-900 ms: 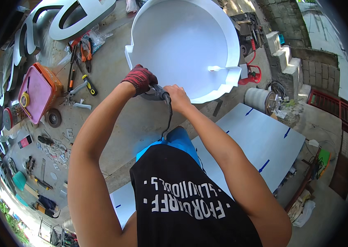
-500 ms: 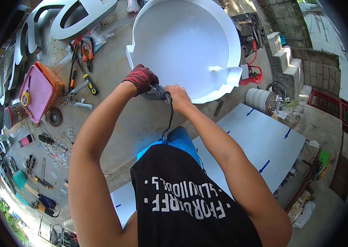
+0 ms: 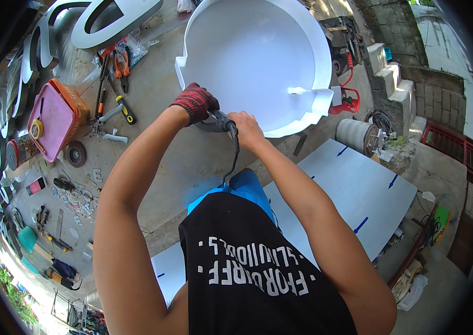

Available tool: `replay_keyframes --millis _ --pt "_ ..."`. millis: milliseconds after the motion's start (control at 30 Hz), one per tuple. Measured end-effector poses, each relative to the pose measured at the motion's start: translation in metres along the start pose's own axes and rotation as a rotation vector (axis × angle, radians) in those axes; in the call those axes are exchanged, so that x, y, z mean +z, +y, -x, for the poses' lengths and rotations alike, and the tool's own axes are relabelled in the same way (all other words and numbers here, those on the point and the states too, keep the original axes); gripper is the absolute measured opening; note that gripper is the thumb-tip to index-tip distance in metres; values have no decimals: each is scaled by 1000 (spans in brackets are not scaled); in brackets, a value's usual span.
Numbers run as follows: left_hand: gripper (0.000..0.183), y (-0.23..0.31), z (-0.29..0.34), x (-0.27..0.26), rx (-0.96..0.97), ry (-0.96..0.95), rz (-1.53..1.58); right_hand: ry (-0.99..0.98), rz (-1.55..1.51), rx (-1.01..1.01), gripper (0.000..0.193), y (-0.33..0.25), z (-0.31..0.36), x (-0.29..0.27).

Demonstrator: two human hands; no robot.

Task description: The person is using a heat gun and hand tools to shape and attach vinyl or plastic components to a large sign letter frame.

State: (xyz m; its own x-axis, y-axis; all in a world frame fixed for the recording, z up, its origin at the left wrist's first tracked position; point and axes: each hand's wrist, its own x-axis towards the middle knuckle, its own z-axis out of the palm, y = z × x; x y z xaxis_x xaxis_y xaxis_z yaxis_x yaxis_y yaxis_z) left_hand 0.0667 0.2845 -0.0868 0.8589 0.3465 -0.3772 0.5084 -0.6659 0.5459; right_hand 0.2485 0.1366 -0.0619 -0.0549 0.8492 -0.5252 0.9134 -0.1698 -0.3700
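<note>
A large white round shell [image 3: 253, 61] with a raised rim wall lies before me, its rim notched at the left and lower right. My left hand [image 3: 196, 104], in a red and black knit glove, is closed around a dark grey corded hand tool [image 3: 218, 123] beside the near left rim. The tool's working end is hidden, so its exact kind cannot be told. From its near end a black cord hangs down toward my body. My bare right hand [image 3: 246, 129] is at the near rim of the shell with its fingers bent around the edge.
Left on the table [image 3: 152, 145] are orange-handled pliers [image 3: 120, 64], a yellow and black screwdriver [image 3: 126, 111], a pink-lidded orange tub [image 3: 52, 120] and small cut letters. Right are a wire spool [image 3: 353, 135], a red metal stand [image 3: 350, 101] and a pale sheet [image 3: 353, 184] with blue arrows.
The whole scene has shifted slightly to the right and upward in view. Both hands keep their places at the shell's near rim, the left still gripping the tool.
</note>
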Motion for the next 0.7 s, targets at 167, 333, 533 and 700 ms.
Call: replay_keyframes --millis 167,333,533,700 --pt "40 -1 1 -1 18 -3 -6 6 15 -23 29 -1 1 -2" --pt "40 2 0 -2 19 -3 -19 22 1 -18 31 1 2 0" --pt "40 0 1 -1 14 -4 -28 28 1 -28 32 1 1 0" --pt "40 0 0 0 10 9 -22 18 -1 -23 32 2 1 1"
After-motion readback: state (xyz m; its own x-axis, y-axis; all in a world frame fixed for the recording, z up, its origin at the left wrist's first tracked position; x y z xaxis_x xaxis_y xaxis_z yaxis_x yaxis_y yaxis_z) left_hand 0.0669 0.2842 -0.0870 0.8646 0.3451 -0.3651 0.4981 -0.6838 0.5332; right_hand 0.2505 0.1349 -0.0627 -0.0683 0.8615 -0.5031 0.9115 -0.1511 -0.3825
